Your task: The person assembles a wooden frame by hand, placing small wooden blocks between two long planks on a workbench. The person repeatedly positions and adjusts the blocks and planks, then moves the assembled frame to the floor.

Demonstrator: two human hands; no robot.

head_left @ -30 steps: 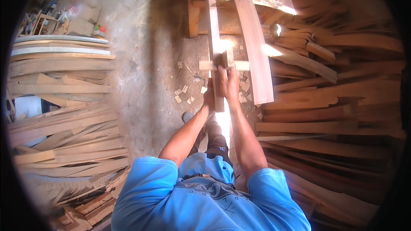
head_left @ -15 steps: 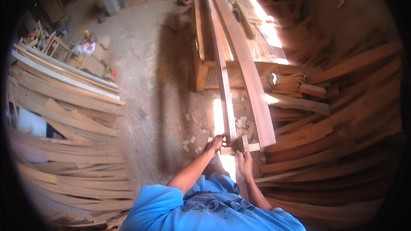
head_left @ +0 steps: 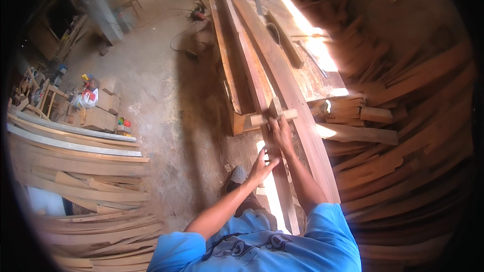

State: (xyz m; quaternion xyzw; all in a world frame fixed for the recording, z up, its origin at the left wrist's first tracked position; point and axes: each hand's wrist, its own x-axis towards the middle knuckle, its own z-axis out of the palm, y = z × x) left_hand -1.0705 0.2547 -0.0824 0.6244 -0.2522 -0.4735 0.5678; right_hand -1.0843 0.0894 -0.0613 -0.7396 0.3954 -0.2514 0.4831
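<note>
I see the cross-shaped wooden piece (head_left: 275,109) just off centre at three o'clock, over the narrow plank (head_left: 256,73), with the right hand's (head_left: 280,131) fingers grasping it. Toward five o'clock, the left hand (head_left: 261,167) sits at that plank's left edge, fingers parted; I cannot tell whether they grip. Both this plank and the wide plank (head_left: 285,78) reach over the worktop (head_left: 310,73) at one o'clock. I also spot stacked boards (head_left: 403,176) at four o'clock.
</note>
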